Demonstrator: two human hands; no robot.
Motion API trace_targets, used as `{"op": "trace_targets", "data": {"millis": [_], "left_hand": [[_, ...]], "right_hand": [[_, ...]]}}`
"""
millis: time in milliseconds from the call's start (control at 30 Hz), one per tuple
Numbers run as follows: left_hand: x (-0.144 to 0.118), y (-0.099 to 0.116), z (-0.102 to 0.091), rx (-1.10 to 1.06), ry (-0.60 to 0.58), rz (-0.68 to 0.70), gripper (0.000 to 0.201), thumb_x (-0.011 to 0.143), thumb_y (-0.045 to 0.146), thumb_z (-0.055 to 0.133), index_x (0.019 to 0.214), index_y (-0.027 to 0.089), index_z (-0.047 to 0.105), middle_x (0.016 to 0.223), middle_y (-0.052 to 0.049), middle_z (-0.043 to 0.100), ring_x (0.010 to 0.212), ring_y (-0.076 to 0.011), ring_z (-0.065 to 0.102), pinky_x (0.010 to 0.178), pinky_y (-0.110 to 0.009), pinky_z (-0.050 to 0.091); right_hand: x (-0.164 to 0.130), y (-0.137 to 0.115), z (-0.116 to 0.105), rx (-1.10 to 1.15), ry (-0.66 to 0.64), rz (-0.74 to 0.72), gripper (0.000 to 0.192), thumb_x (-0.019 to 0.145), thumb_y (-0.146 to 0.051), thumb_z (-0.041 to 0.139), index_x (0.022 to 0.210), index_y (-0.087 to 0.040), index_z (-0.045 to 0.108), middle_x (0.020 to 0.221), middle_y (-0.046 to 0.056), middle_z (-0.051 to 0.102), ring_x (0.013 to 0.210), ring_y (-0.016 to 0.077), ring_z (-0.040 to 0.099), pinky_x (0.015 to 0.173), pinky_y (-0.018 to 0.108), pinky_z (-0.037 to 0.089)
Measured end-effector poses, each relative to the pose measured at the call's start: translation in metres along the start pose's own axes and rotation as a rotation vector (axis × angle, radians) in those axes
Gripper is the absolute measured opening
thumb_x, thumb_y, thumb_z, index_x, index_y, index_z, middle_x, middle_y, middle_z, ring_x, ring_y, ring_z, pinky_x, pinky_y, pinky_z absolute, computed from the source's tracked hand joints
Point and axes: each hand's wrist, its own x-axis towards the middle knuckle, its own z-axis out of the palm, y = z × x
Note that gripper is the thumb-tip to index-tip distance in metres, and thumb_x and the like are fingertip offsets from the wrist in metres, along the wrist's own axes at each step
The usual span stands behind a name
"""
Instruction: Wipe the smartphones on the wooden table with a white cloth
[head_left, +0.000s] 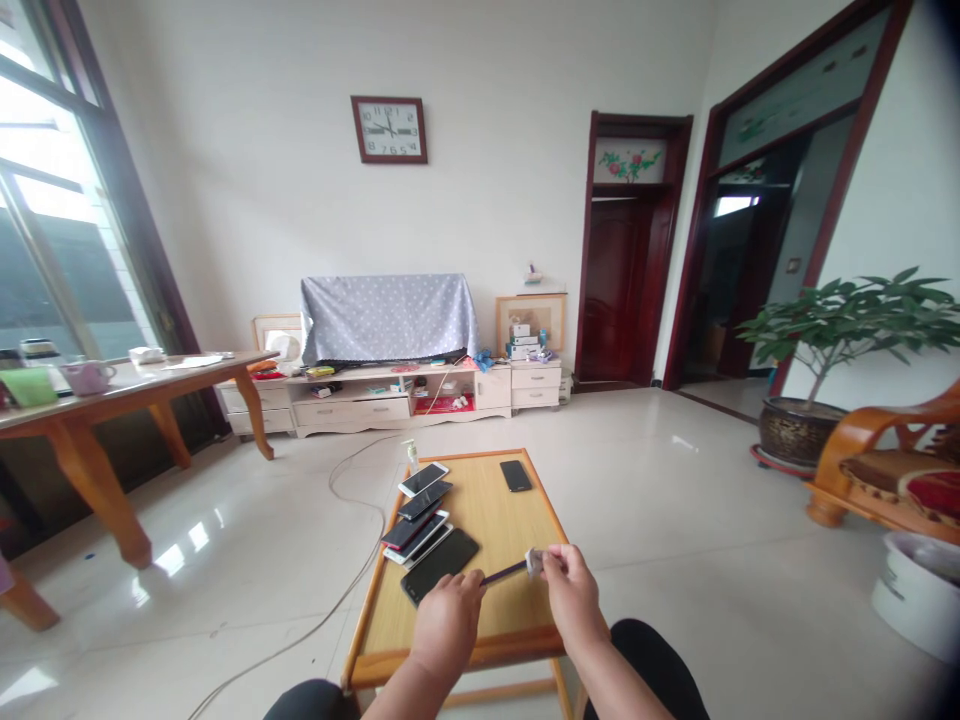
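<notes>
- Close in, near edge of the low table [525, 640]: left hand [444, 622] closed around the end of a thin dark tool [504, 573]; what the tool is I cannot tell
- Right hand [571, 590] pinched together on a small pale piece [534, 562] at the tool's far tip, held just above the tabletop, right of centre
- Risk: the pale piece is small and held only at the fingertips; a twist or tug between the two hands could pop it loose, and it may roll off the near or right edge onto the glossy floor
- Just beyond the left hand, a black phone [439, 563] lies flat near the left edge; a slip of the tool could scrape its screen
- Further along the left edge, a stack of phones [417, 515] overlaps, some overhanging the edge; a knock to the table or a sweeping forearm could slide them off
- Far end: a lone phone [516, 475] well apart from the rest, and a small bottle [411, 455] at the far left corner, upright, easily tipped
- Off the table's left side, a cable [352, 590] trails on the floor; likely trip or snag hazard
</notes>
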Motion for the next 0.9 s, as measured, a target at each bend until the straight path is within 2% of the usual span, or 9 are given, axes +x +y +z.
{"op": "trace_targets", "data": {"millis": [100,200,300,400,600,667,767,900], "left_hand": [[-0.005,-0.002,0.004,0.099,-0.02,0.05,0.024,0.096,0.037,0.045,0.103,0.028,0.066,0.093,-0.008,0.069,0.091,-0.0256,0.059,0.08,-0.036,0.041],[-0.011,-0.001,0.005,0.146,-0.085,0.091,0.024,0.093,0.035,0.05,0.109,0.03,0.066,0.102,-0.008,0.068,0.097,-0.0262,0.058,0.084,-0.038,0.042],[-0.016,-0.001,0.004,0.186,-0.17,0.119,0.019,0.089,0.034,0.056,0.104,0.029,0.067,0.103,-0.007,0.066,0.098,-0.0256,0.057,0.086,-0.037,0.042],[-0.016,-0.002,0.006,0.215,-0.201,0.116,0.016,0.085,0.031,0.059,0.099,0.027,0.067,0.104,-0.006,0.064,0.1,-0.025,0.056,0.086,-0.036,0.041],[-0.009,-0.01,0.014,0.208,-0.194,0.122,0.018,0.081,0.034,0.064,0.096,0.026,0.068,0.104,-0.007,0.063,0.105,-0.0262,0.054,0.09,-0.037,0.04],[-0.008,-0.015,0.018,0.179,-0.142,0.095,0.028,0.08,0.034,0.064,0.107,0.026,0.067,0.11,-0.007,0.063,0.108,-0.0265,0.054,0.094,-0.037,0.04],[-0.005,-0.025,0.026,0.134,-0.051,0.031,0.055,0.075,0.036,0.068,0.128,0.025,0.057,0.129,-0.008,0.059,0.12,-0.0289,0.05,0.104,-0.04,0.036],[-0.001,-0.038,0.037,0.087,-0.05,-0.058,0.072,0.07,0.038,0.071,0.137,0.021,0.049,0.134,-0.011,0.059,0.124,-0.0295,0.049,0.108,-0.041,0.033]], "right_hand": [[-0.001,0.005,-0.002,-0.218,0.041,-0.13,0.031,0.081,-0.055,0.062,0.091,-0.026,0.066,0.093,0.005,0.072,0.09,0.0257,0.066,0.083,0.037,0.049],[-0.001,0.011,-0.001,-0.356,-0.018,-0.147,0.025,0.084,-0.048,0.058,0.094,-0.027,0.068,0.096,0.006,0.073,0.091,0.0257,0.067,0.081,0.036,0.049],[0.001,0.019,0.0,-0.541,-0.052,-0.15,0.021,0.087,-0.041,0.054,0.098,-0.028,0.067,0.099,0.005,0.073,0.093,0.0245,0.067,0.079,0.034,0.048],[0.003,0.027,0.003,-0.725,-0.083,-0.189,0.018,0.089,-0.032,0.051,0.099,-0.028,0.066,0.103,0.003,0.073,0.097,0.0222,0.067,0.08,0.031,0.045],[0.002,0.035,0.006,-0.857,-0.134,-0.22,0.018,0.089,-0.026,0.051,0.101,-0.026,0.065,0.106,0.004,0.071,0.098,0.0203,0.065,0.08,0.029,0.043],[0.005,0.035,0.005,-0.854,-0.125,-0.211,0.018,0.089,-0.025,0.051,0.102,-0.025,0.064,0.105,0.004,0.07,0.096,0.0202,0.065,0.079,0.029,0.043],[0.014,0.032,0.002,-0.877,-0.09,-0.213,0.021,0.089,-0.024,0.049,0.105,-0.023,0.063,0.103,0.007,0.068,0.095,0.0218,0.064,0.08,0.03,0.044],[0.016,0.027,0.007,-0.915,-0.116,-0.266,0.023,0.09,-0.022,0.047,0.102,-0.02,0.066,0.105,0.011,0.068,0.102,0.0253,0.062,0.089,0.034,0.045]]}}
